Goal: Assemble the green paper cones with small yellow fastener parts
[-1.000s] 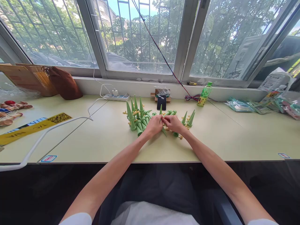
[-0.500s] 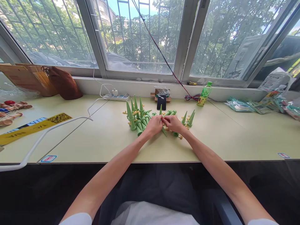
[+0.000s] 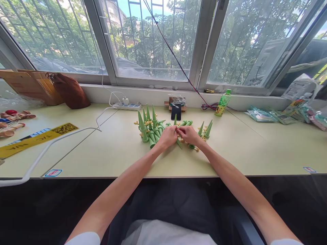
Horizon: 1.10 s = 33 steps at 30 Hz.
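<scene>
My left hand (image 3: 168,136) and my right hand (image 3: 188,134) meet at the middle of the table, fingertips touching. My left hand is closed on a green watering spike (image 3: 179,144), whose pointed end shows below the fingers. My right hand is closed in a pinch against it; any small part between those fingers is hidden. Another green cone tip (image 3: 175,119) rises just behind the fingertips. Left of my hands is a cluster of green spikes (image 3: 143,130) with yellow valves, some upright, some lying. On the right, a few spikes (image 3: 208,130) stand beside a green ring-shaped piece (image 3: 191,146).
A black phone (image 3: 176,111) leans on a small box behind my hands. A green-capped bottle (image 3: 223,102) stands at the back right, with plastic packets (image 3: 262,114) farther right. A power strip (image 3: 127,105), brown pouch (image 3: 70,91) and white cable (image 3: 61,136) are on the left.
</scene>
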### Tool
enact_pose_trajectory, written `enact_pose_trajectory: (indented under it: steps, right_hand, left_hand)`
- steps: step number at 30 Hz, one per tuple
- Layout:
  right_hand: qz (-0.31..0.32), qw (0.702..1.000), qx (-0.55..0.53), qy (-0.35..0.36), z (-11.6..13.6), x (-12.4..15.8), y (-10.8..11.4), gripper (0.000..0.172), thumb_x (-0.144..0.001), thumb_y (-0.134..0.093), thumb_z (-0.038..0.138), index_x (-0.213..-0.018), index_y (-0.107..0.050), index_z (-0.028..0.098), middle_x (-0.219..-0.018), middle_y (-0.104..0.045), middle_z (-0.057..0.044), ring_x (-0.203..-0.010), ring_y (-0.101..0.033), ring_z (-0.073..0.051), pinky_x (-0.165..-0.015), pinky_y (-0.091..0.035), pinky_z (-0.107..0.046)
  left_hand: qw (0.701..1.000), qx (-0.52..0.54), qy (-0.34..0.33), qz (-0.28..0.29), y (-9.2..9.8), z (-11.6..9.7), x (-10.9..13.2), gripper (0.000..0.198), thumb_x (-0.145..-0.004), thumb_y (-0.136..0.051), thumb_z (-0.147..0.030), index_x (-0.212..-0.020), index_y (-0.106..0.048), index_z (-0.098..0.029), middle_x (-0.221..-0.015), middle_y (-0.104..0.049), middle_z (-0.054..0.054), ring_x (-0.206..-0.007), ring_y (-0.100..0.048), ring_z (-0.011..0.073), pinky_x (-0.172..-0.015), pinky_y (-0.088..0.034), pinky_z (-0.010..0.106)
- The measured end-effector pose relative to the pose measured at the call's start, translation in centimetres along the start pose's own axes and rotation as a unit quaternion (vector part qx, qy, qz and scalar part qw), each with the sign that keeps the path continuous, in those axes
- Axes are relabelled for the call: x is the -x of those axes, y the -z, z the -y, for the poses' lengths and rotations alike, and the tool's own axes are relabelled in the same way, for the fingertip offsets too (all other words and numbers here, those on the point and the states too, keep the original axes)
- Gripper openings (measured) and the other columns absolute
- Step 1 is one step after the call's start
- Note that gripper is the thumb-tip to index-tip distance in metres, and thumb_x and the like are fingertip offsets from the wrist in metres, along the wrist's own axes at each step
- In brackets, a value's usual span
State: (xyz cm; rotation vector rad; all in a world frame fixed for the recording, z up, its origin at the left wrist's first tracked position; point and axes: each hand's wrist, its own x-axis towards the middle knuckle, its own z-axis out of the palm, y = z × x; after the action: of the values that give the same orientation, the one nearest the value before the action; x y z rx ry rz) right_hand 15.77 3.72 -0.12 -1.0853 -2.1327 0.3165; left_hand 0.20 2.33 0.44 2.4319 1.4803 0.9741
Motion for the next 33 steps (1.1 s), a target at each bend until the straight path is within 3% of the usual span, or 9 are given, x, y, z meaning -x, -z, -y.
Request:
enact_pose_trajectory:
  steps: [33]
  right_hand:
    - [0.0, 1.0, -0.002, 0.006, -0.24, 0.04, -0.09, 0.034, -0.091, -0.045, 0.03, -0.059, -0.041, 0.019, -0.054, -0.048, 0.002, -0.052, -0.032, -0.01, -0.055, -0.024, -0.027]
  left_hand:
    - [1.0, -0.008, 0.002, 0.012, 0.09, -0.11, 0.01, 0.02, -0.087, -0.044, -0.013, -0.084, -0.063, -0.016, -0.084, -0.068, 0.008, -0.081, -0.062, 0.0196, -0.07, -0.043, 0.027]
